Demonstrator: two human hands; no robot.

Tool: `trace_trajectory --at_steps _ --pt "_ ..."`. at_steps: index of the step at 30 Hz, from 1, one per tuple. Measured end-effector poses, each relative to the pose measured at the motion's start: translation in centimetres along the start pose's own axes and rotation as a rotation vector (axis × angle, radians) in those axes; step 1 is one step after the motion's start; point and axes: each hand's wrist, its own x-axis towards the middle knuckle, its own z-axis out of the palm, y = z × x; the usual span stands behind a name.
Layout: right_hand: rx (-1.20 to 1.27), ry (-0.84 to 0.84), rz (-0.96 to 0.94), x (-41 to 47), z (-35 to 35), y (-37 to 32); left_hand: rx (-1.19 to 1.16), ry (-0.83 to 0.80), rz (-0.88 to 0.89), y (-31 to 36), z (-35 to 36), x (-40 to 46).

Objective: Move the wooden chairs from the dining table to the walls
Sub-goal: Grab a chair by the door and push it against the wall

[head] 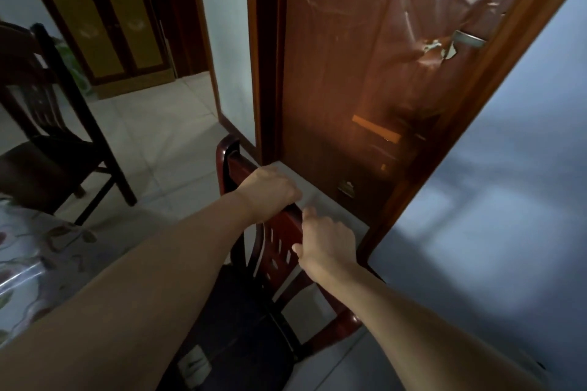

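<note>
Reddish-brown wooden chair [279, 241] stands just before the closed door [365, 73], beside the bench [28, 263] with its floral cover. Your left hand [270, 190], arm fully extended, wraps the top rail, palm down. Your right hand [327, 247] has fingers curled loosely at the backrest's edge; firm grasp cannot be told. A second chair [47, 136] stands far left.

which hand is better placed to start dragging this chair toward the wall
Left. The left hand is already closed over the chair's top rail, while the right hand rests loosely against the backrest with fingers half open.
</note>
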Motion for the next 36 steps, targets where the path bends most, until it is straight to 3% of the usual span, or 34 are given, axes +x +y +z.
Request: trace_trajectory --at_steps 6,15,26,36 --pt "-0.003 0.002 0.035 -5.9 -1.9 1.7 -0.117 0.018 0.166 3.9 -2.8 -0.6" --pt "-0.032 -0.044 0.21 -13.8 -5.9 9.8 -0.05 0.028 0.448 13.5 -8.8 3.9" --pt "-0.067 -0.04 0.265 -16.7 -10.1 24.4 0.057 0.016 0.456 24.5 -14.3 14.4" --pt "-0.202 -0.098 0.189 -14.5 -14.4 35.3 0.046 0.084 0.388 28.9 -16.9 21.7"
